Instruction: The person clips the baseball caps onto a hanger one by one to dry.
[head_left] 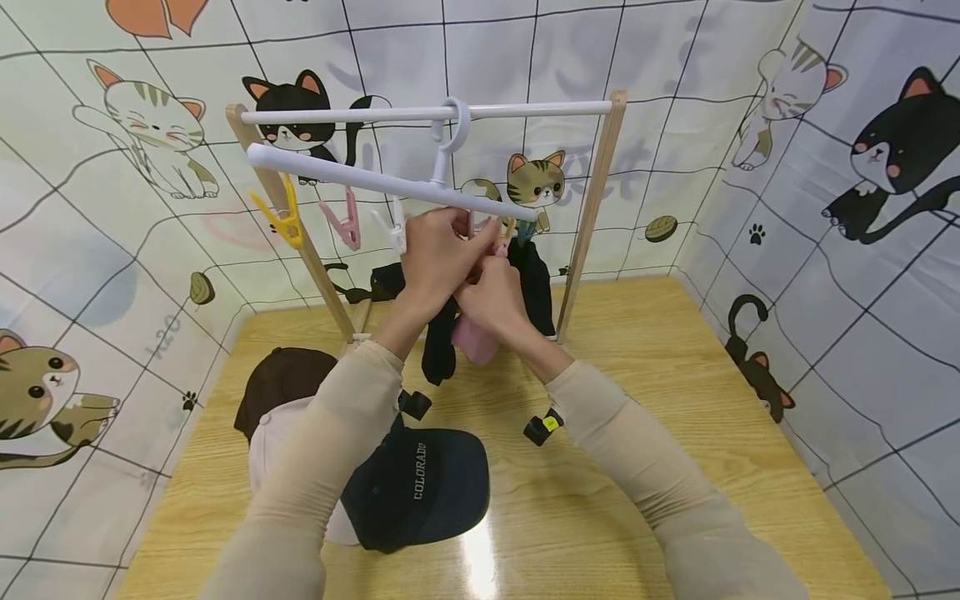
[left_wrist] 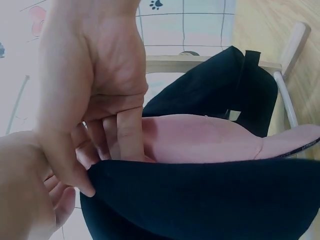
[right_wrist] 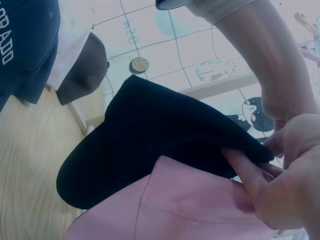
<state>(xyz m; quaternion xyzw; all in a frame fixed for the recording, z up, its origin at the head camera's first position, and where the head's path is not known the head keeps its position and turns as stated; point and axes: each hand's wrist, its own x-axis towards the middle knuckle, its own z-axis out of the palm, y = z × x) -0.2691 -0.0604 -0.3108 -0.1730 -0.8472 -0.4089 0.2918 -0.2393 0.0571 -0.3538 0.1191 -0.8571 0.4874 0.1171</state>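
Observation:
Under the white clip hanger (head_left: 352, 177), my left hand (head_left: 438, 254) pinches the edge of a black cap (head_left: 438, 346) between thumb and fingers. My right hand (head_left: 495, 296) sits just below, its fingers also gripping the black cap's edge, as the right wrist view shows. A pink cap (left_wrist: 200, 140) hangs close beside it, with more dark fabric (head_left: 534, 283) behind on the right. Yellow (head_left: 288, 221), pink (head_left: 343, 221) and white (head_left: 393, 227) clips dangle from the hanger's left half; a teal clip (head_left: 525, 227) is at its right end. My hands hide the middle clips.
The hanger hooks over the white rail (head_left: 337, 115) of a wooden-sided rack (head_left: 592, 208) and tilts down to the right. On the table (head_left: 660, 433) at front left lie a navy cap (head_left: 420, 487), a pale cap (head_left: 262, 437) and a brown cap (head_left: 281, 379). Cat-print cloth (head_left: 750, 167) surrounds the table.

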